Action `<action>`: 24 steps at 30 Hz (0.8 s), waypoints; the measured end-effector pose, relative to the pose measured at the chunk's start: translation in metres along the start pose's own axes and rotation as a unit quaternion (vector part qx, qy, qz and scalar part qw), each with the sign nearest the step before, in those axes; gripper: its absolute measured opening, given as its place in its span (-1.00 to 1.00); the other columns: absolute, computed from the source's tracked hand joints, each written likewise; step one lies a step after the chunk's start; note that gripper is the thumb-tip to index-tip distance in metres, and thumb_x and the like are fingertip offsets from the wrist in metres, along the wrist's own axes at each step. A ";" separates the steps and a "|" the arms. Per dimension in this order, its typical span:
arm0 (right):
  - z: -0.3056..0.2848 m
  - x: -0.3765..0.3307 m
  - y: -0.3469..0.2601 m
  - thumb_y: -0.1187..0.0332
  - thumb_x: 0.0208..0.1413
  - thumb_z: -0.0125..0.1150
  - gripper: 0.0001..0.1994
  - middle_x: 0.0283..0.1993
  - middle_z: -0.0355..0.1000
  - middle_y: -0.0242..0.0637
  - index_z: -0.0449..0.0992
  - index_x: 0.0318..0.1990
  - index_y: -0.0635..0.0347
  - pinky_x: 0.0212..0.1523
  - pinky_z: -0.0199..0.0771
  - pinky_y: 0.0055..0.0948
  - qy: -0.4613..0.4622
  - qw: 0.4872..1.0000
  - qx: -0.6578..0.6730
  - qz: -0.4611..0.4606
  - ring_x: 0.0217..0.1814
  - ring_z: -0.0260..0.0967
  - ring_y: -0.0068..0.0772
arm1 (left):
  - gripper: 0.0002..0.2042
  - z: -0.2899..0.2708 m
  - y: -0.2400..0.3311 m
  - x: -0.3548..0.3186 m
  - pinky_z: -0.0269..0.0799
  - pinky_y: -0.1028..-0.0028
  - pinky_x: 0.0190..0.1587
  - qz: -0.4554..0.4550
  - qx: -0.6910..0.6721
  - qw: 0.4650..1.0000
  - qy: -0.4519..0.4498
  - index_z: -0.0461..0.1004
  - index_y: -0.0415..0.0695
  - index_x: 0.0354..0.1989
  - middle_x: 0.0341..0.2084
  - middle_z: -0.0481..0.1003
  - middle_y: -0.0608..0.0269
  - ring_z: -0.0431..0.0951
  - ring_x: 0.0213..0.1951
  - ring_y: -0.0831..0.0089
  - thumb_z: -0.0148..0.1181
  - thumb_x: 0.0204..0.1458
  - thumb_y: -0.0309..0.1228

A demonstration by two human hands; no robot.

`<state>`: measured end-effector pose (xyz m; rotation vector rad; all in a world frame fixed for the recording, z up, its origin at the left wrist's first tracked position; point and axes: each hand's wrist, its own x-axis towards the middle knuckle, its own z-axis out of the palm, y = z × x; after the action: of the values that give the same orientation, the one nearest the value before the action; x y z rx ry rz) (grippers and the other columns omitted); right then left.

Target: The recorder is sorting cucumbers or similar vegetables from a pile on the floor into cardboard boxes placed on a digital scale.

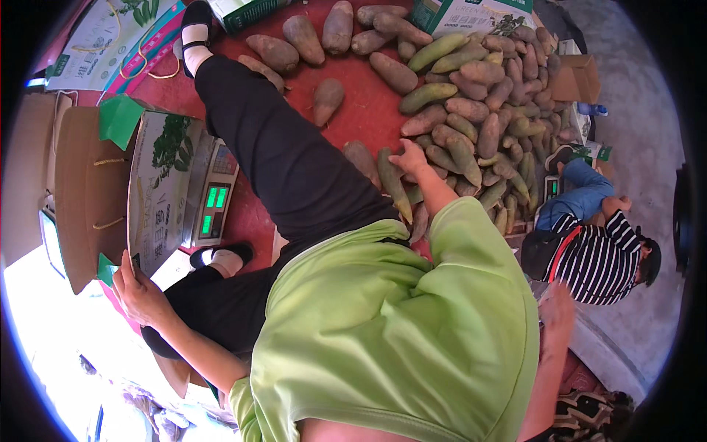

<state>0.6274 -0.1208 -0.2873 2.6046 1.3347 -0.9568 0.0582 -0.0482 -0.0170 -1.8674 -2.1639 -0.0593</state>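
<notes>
My right hand [412, 158] reaches down to the near left edge of a heap of radish-like root vegetables [471, 110]. Its thumb and forefinger are apart, with the fingertips at the upper part of a long green root [392, 184]; the other fingers are partly hidden. On the left, my left hand [140, 296] is closed on the near corner of an open carton [151, 195] with green inner flaps. The carton rests on a digital scale [213, 199] with lit green displays. What is inside the carton cannot be seen.
Several brownish roots [302, 37] lie on the red mat [353, 99] ahead. More printed cartons [110, 40] lie far left, with a green-and-white box [471, 16] behind the heap. A person in a striped top [596, 258] sits at right; another person's bare arm [552, 339] shows lower right.
</notes>
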 end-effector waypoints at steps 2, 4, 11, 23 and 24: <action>0.009 -0.010 -0.011 0.14 -0.16 0.41 -0.24 0.16 0.32 0.00 0.25 0.23 0.19 0.22 0.25 -0.26 -0.020 1.000 -0.017 -0.015 0.23 0.25 -0.02 | -0.72 0.000 -0.002 0.000 0.46 0.31 -0.27 0.016 0.005 1.000 0.022 0.53 0.10 -0.05 -0.33 0.48 0.33 0.51 -0.25 0.31 0.13 0.06 -0.47; 0.016 -0.017 -0.021 0.14 -0.20 0.43 -0.23 0.15 0.33 0.00 0.26 0.21 0.18 0.23 0.26 -0.23 -0.022 0.999 -0.037 -0.033 0.23 0.24 0.01 | -0.71 0.001 -0.002 -0.001 0.45 0.31 -0.26 0.016 0.009 1.000 0.021 0.53 0.11 -0.04 -0.33 0.48 0.33 0.51 -0.24 0.31 0.14 0.05 -0.48; 0.029 -0.007 -0.029 0.19 -0.28 0.50 -0.26 0.04 0.39 0.04 0.24 0.07 0.24 0.10 0.35 -0.19 -0.052 0.994 0.049 0.083 0.15 0.32 0.03 | -0.63 0.001 0.004 0.001 0.45 0.28 -0.21 -0.010 -0.005 1.000 0.004 0.52 0.11 -0.04 -0.30 0.49 0.33 0.51 -0.22 0.27 0.15 -0.04 -0.56; 0.004 0.015 -0.036 0.48 -0.27 0.49 -0.36 -0.14 0.38 -0.22 0.21 -0.02 0.22 -0.04 0.37 -0.30 0.057 0.932 0.350 -0.074 -0.08 0.36 -0.26 | -0.57 -0.009 0.008 0.004 0.44 0.28 -0.17 -0.011 -0.016 1.000 0.000 0.52 0.08 -0.05 -0.30 0.47 0.34 0.47 -0.20 0.26 0.15 -0.13 -0.63; -0.007 0.019 -0.051 0.53 -0.25 0.47 -0.39 -0.15 0.36 -0.25 0.21 -0.02 0.21 -0.05 0.36 -0.33 0.059 0.928 0.357 -0.092 -0.10 0.34 -0.32 | -0.57 -0.010 0.008 0.003 0.43 0.28 -0.15 -0.024 -0.016 1.000 -0.005 0.52 0.07 -0.05 -0.30 0.47 0.34 0.46 -0.19 0.26 0.14 -0.14 -0.64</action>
<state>0.6007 -0.0730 -0.2811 3.1202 1.4923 -1.5943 0.0673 -0.0461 -0.0082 -1.8354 -2.2275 -0.0954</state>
